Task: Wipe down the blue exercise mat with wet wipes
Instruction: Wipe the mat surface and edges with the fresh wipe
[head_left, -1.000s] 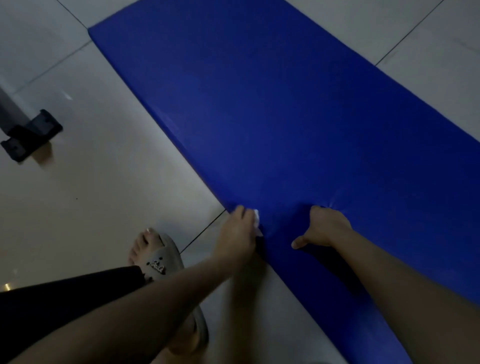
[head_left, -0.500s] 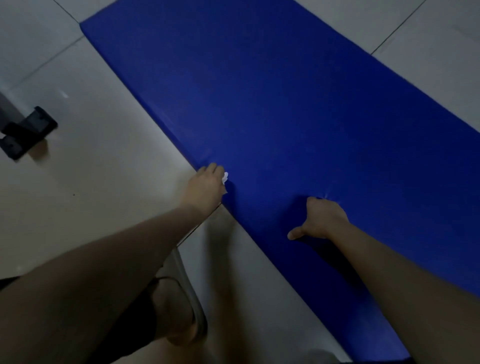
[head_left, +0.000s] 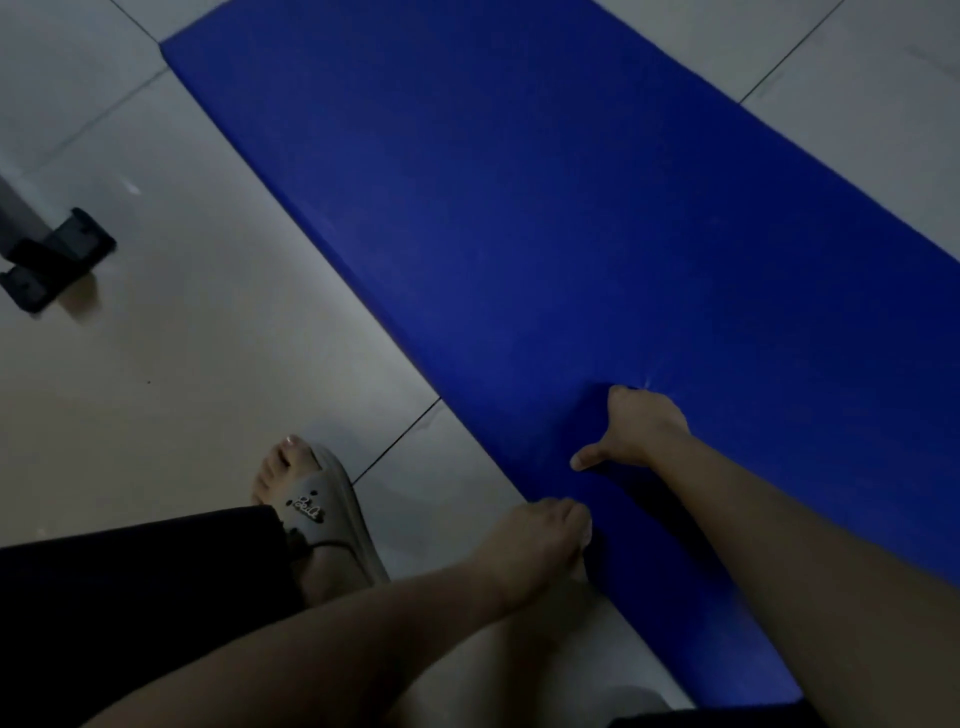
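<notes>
At the near left edge of the blue exercise mat (head_left: 519, 208), the left hand (head_left: 535, 540) clutches what looks like a wet wipe (head_left: 587, 532); the right hand (head_left: 636, 431), clenched, pins it steady.

So the mat (head_left: 571, 234) lies on the floor (head_left: 208, 364), running from far left to near right, and the right hand (head_left: 639, 431) sits on its near part, fingers bunched into the surface. The left hand (head_left: 540, 540) is nearer and slightly left of it, right at the mat's left edge, with the wipe (head_left: 586, 532) under its fingers. Left of the hands a foot (head_left: 317, 514) stands on the floor just off the mat, and a stand base (head_left: 57, 260) sits way over left, well apart.
</notes>
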